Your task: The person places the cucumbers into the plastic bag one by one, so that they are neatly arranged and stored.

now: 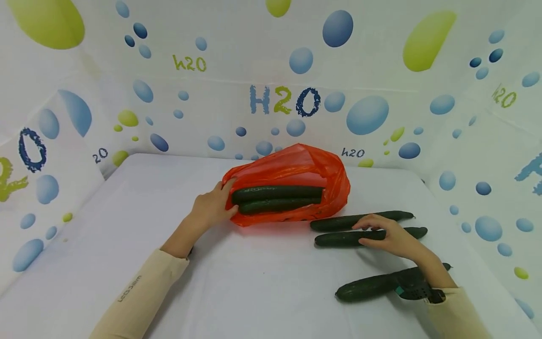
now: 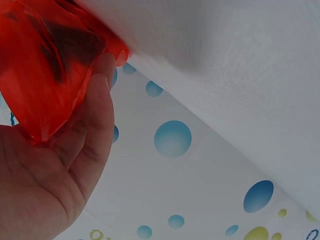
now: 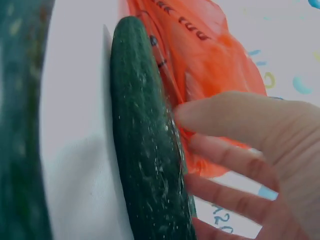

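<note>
A red plastic bag [image 1: 338, 181] lies on the table with its opening towards me. Inside it, two dark green cucumbers, an upper one [image 1: 279, 192] and a lower one [image 1: 277, 205], lie side by side. My left hand [image 1: 210, 205] grips the bag's left end; the left wrist view shows its fingers against the red plastic [image 2: 42, 95]. To the right of the bag rest two more cucumbers, a farther one [image 1: 334, 223] and a nearer one [image 1: 338, 239]. Over these my right hand [image 1: 389, 236] is held with fingers apart, close beside a cucumber [image 3: 145, 130] in the right wrist view.
Another cucumber [image 1: 366, 288] lies nearer to me, partly under the right wrist with its dark strapped device [image 1: 414, 288]. A white cloth [image 1: 254, 282] covers the table. Behind and at both sides stand white walls [image 1: 237, 61] with blue and green spots.
</note>
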The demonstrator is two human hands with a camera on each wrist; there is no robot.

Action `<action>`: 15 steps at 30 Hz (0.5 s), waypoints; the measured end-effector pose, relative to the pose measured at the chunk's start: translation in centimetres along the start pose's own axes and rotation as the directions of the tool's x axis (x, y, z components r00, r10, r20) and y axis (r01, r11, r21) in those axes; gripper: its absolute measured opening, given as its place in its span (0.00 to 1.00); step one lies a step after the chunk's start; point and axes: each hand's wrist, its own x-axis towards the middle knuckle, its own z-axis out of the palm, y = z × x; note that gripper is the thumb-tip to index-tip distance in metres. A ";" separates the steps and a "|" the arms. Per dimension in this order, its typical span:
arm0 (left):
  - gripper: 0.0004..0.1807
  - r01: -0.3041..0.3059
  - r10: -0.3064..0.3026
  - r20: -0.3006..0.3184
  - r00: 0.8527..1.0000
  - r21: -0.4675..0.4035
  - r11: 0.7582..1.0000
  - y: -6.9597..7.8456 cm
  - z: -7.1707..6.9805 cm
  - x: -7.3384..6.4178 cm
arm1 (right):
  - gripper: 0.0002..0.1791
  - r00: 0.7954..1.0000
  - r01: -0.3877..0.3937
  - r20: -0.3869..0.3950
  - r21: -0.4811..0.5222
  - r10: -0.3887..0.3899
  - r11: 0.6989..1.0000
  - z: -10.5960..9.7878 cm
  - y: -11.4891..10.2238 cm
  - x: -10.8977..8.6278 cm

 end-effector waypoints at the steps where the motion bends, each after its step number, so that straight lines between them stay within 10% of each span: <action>1: 0.43 0.002 -0.002 0.000 1.000 -0.001 1.000 0.0 0.0 0.0 | 0.18 1.000 -0.010 0.017 -0.009 0.010 1.000 -0.1 0.0 0.0; 15: 0.43 -0.012 0.012 -0.009 1.000 0.005 1.000 -0.1 0.1 0.0 | 0.22 0.969 -0.172 0.157 -0.124 0.191 0.977 -0.6 0.9 -0.9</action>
